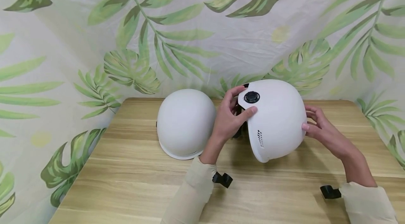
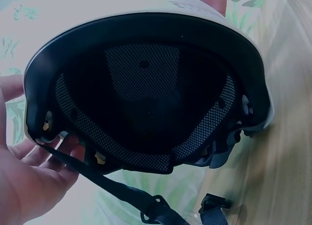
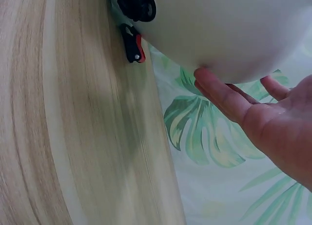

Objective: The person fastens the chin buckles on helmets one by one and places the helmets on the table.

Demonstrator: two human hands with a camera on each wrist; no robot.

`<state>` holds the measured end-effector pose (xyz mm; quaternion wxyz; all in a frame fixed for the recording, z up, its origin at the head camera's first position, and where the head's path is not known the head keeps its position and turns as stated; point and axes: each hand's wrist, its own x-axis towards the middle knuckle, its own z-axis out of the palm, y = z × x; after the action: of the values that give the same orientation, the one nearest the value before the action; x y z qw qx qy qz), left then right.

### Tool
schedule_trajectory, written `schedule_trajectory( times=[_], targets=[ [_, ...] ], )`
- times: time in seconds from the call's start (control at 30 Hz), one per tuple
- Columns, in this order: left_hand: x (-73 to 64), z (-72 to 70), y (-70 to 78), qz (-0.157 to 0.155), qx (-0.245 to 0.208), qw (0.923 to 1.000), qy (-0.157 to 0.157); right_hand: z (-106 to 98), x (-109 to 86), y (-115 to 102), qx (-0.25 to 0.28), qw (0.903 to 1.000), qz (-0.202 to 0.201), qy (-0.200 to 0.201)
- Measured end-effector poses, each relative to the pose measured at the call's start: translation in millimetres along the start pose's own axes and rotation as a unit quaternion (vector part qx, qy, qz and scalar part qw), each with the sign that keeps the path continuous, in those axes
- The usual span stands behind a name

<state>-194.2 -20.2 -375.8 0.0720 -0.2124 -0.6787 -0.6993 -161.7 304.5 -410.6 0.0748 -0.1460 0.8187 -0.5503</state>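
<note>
Tilted on its side above the table, a white helmet is held between both hands. My left hand grips its rim, thumb on the outer shell below a round black knob. The right hand holds the rounded crown, thumb on the near side and fingers reaching behind. In the left wrist view the helmet's dark inside faces the camera, with mesh padding. A black chin strap hangs past the left fingers, and a black buckle dangles lower down. The right wrist view shows a black-and-red buckle part by the helmet.
A second white helmet sits crown up on the wooden table, left of the held one. Leaf-printed cloth hangs behind the table. Black mounts stick out from both wrists.
</note>
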Motion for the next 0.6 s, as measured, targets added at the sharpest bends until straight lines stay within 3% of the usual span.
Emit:
schedule_trajectory(
  times=[0.27,0.43,0.6],
  targets=[
    [0.7,0.9,1.3,-0.021,0.011,0.9997,0.007,4.1,3.2,-7.2,0.0,0.9982,-0.054,0.025],
    [1.0,2.6,1.1,-0.03,0.002,0.9994,0.016,5.8,2.6,-8.4,-0.004,0.9982,-0.054,0.025],
    [0.0,1.1,1.6,-0.016,-0.013,0.9998,-0.007,4.8,1.2,-8.2,-0.003,0.9986,-0.05,0.017]
  ],
)
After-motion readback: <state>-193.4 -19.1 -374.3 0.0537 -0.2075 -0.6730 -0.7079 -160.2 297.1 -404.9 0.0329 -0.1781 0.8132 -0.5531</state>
